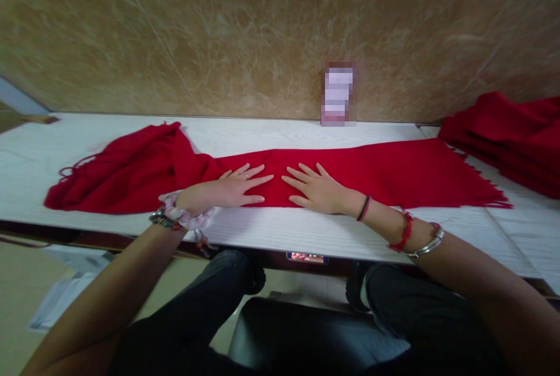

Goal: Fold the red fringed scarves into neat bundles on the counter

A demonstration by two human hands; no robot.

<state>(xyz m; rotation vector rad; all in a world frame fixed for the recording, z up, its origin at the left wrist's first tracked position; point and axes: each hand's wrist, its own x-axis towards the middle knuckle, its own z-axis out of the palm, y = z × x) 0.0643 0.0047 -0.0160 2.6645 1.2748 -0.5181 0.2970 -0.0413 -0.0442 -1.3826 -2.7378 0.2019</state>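
Observation:
A long red scarf lies across the white tabletop, with fringe along its right end. Its right part is spread flat, while the left part is bunched in loose folds. Near its middle, my left hand rests on the cloth with fingers spread, a ring on one finger. My right hand also lies flat there, fingers apart and pointing toward the left hand. A short strip of red cloth shows between the two hands. Neither hand grips the fabric.
More folded red cloth is piled at the right end of the white table. A pixelated upright card-like item stands against the brown marbled wall. Below the table edge a lit phone screen shows. White packages are at lower left.

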